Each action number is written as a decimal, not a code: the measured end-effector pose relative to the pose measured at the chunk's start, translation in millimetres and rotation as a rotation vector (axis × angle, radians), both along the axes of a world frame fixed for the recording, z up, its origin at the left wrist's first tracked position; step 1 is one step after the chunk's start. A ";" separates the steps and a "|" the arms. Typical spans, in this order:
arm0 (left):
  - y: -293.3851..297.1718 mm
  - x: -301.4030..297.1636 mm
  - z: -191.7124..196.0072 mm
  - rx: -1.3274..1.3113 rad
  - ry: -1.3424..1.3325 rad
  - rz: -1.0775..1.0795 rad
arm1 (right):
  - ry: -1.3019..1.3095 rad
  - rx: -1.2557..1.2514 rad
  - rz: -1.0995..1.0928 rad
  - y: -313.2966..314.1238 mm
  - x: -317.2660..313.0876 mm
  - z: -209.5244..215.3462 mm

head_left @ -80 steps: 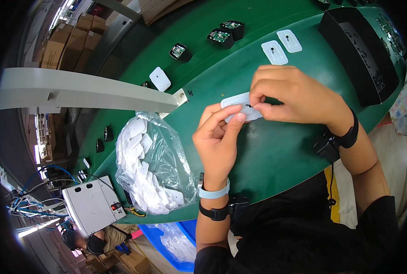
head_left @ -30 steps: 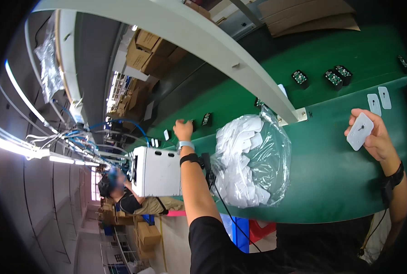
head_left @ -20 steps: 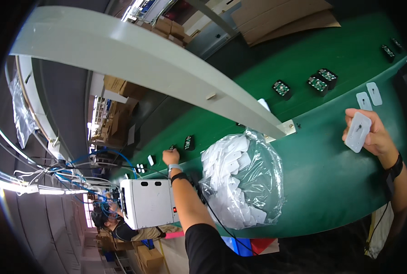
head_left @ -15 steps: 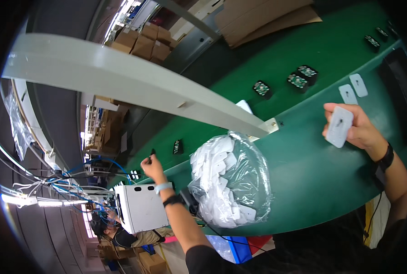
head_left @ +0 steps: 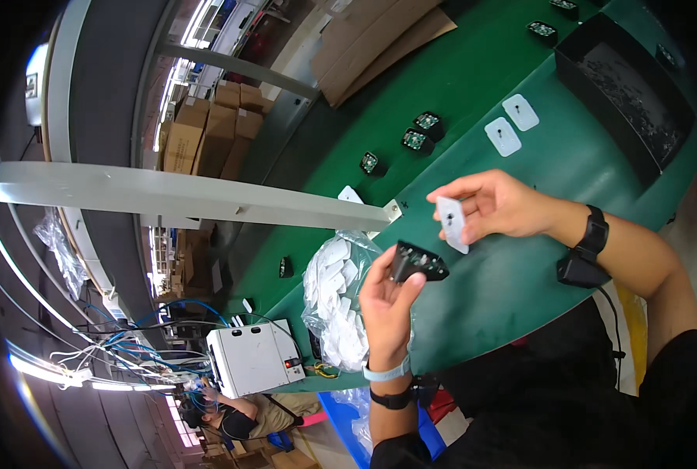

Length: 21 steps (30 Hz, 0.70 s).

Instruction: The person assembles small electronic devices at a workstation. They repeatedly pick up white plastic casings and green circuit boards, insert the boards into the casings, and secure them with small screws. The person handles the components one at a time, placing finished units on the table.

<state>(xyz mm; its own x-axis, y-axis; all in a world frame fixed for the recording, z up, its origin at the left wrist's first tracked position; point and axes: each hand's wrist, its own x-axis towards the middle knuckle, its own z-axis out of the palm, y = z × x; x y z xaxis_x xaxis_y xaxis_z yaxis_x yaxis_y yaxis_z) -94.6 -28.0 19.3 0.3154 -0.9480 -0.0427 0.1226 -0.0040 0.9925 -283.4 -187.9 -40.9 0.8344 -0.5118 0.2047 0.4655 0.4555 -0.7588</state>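
Observation:
My left hand (head_left: 386,316) grips a small black housing (head_left: 419,263) with a circuit board in its open side, fingers on one side and thumb on the other. Just beyond it, my right hand (head_left: 512,205) pinches a white plastic cover (head_left: 451,224) by its edge, a dark spot in its middle. Cover and housing are close together but apart. Two more white covers (head_left: 503,137) lie flat on the green table (head_left: 512,281) past my right hand. A clear plastic bag (head_left: 334,313) full of white covers sits left of my left hand, which partly hides it.
Several black housings (head_left: 418,141) stand on the green strip behind. A black tray (head_left: 626,102) lies at the far right. A white metal post (head_left: 231,187) crosses the left side, above a white box (head_left: 255,359) with cables. A person (head_left: 239,414) is at lower left.
My left hand has come back from the far left with the black housing, towards the middle. My right hand has moved left with its cover. The whole view has shifted.

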 end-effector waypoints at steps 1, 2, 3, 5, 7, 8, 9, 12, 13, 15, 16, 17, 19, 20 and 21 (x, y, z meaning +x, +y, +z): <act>-9.3 -8.3 3.1 0.029 -0.038 -0.052 | 0.026 -0.044 0.006 0.5 -1.4 0.7; -18.0 -11.5 2.0 0.050 -0.083 -0.067 | 0.054 -0.082 0.011 -0.3 -2.1 -2.0; -25.9 -13.2 1.2 0.069 -0.128 -0.082 | 0.082 -0.121 0.015 -0.9 -3.5 -3.0; -31.7 -17.0 5.6 0.096 -0.221 -0.088 | 0.072 -0.150 0.010 1.3 -3.7 5.1; -36.5 -24.7 9.2 0.103 -0.298 -0.095 | 0.068 -0.141 0.017 2.8 -6.7 10.6; -38.4 -27.9 11.6 0.101 -0.313 -0.099 | 0.058 -0.169 -0.013 2.3 -7.2 8.9; -39.9 -29.4 14.2 0.109 -0.333 -0.106 | 0.049 -0.195 -0.040 2.1 -5.5 5.1; -42.7 -31.0 18.2 0.131 -0.371 -0.122 | 0.036 -0.242 -0.098 1.2 -4.3 1.9; -41.9 -29.2 17.2 0.138 -0.368 -0.121 | 0.039 -0.251 -0.111 1.4 -4.3 1.3; -41.6 -28.8 16.2 0.141 -0.379 -0.127 | 0.047 -0.232 -0.112 1.4 -4.6 0.8; -41.6 -29.5 15.7 0.137 -0.393 -0.135 | 0.053 -0.223 -0.111 1.5 -4.7 0.2; -41.4 -29.6 15.0 0.132 -0.407 -0.142 | 0.048 -0.221 -0.119 1.6 -4.7 -0.4; -40.2 -28.0 15.6 0.122 -0.429 -0.163 | 0.035 -0.224 -0.128 1.5 -4.8 0.6; -39.4 -27.5 14.9 0.117 -0.440 -0.173 | 0.040 -0.230 -0.136 2.1 -4.7 -0.2; -39.2 -28.4 13.0 0.118 -0.425 -0.162 | 0.046 -0.235 -0.143 2.7 -4.4 -1.3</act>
